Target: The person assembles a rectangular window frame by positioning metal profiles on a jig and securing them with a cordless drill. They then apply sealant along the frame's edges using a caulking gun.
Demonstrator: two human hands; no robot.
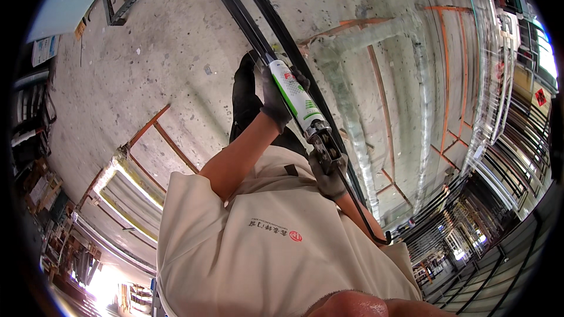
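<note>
Wide concrete floor [176, 53] fills the view, speckled and pale, with orange lines marked across it. Racks of dark metal frames [505, 211] stack up along the right side. A long dark metal bar [247, 17] runs from the top of the picture down toward the person, lying flat on the floor. The cream shirt [264, 246] takes up the lower middle, dark trousers just above it.

Now the caulking gun [308, 117]: it sits tilted along the dark bar, nozzle pointing up the bar, its white and green cartridge [296, 97] loaded in the frame and its thin rod with a hooked end trailing back toward the lower right.

The left hand [276, 103], in a grey glove, has its fingers wrapped round the cartridge near the front, closed snugly on it. The right hand [329, 173], gloved too, is clenched about the handle and trigger at the rear of the gun, fingers curled tight.
</note>
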